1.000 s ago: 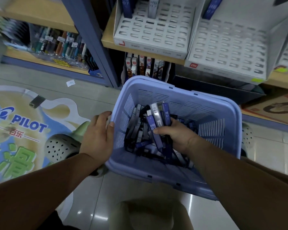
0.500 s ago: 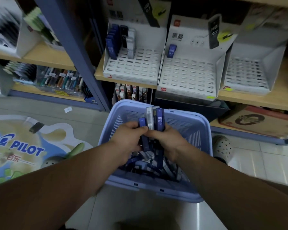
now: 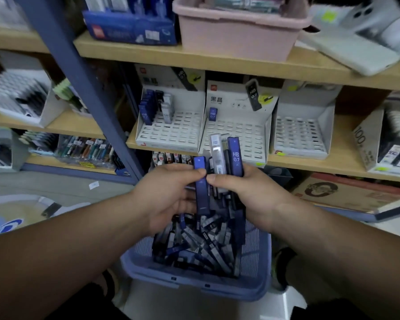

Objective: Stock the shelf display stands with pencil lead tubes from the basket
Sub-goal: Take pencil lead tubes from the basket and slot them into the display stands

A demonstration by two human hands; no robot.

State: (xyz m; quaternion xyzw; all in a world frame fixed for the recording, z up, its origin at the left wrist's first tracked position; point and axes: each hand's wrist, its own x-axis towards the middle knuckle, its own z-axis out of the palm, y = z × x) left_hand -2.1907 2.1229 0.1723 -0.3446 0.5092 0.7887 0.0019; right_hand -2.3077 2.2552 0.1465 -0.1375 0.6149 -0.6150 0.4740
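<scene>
The shelf (image 3: 333, 166) ahead carries three white display stands (image 3: 236, 135), most of their slots bare. Below my arms sits the basket (image 3: 194, 284), heaped with tubes. My right hand (image 3: 247, 188) grips a bunch of tubes (image 3: 235, 158) upright. My left hand (image 3: 169, 192) pinches one blue tube (image 3: 201, 195) from it in its fingers (image 3: 189, 174). I judge I'm singling one out; next it needs seating in a free slot.

Single head-worn view, high over the basket (image 3: 189, 282).
The wide-angle camera sits close above the basket and faces forward and down. The basket lies at bottom centre, the shelf (image 3: 310, 163) fills the frame beyond it, and the floor (image 3: 56, 185) shows to its left.
</scene>
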